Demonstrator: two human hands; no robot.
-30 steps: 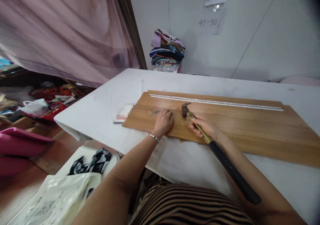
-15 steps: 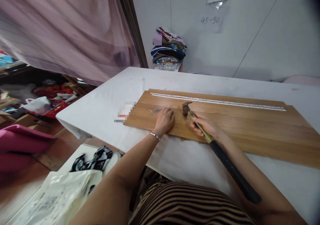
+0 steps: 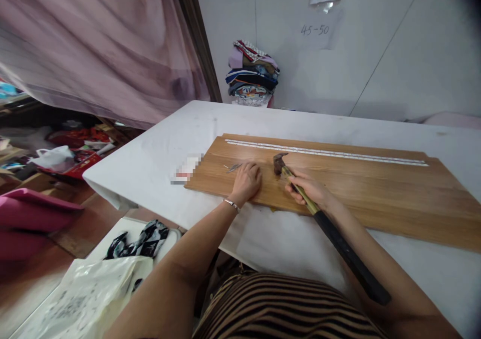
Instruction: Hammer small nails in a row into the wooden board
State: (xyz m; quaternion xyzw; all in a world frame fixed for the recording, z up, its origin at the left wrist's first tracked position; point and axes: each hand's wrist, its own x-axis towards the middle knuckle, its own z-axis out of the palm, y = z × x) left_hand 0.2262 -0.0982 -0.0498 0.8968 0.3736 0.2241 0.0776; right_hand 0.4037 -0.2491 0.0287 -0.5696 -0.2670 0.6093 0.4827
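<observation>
A long wooden board (image 3: 368, 188) lies on the white table (image 3: 285, 243). My right hand (image 3: 308, 189) is closed round a claw hammer (image 3: 300, 194) just below its head, and the hammer's head rests on the board. Its black grip runs back toward me. My left hand (image 3: 247, 180) rests on the board's left part with its fingers curled; what they hold, if anything, is hidden. A few small nails (image 3: 233, 167) lie on the board just left of that hand. A pale strip (image 3: 326, 152) runs along the board's far edge.
A blurred small object (image 3: 187, 169) sits on the table left of the board. Folded clothes (image 3: 251, 75) are stacked against the wall behind. A pink curtain (image 3: 101, 48) hangs at the left. Bags and clutter (image 3: 86, 289) lie on the floor below the table's left edge.
</observation>
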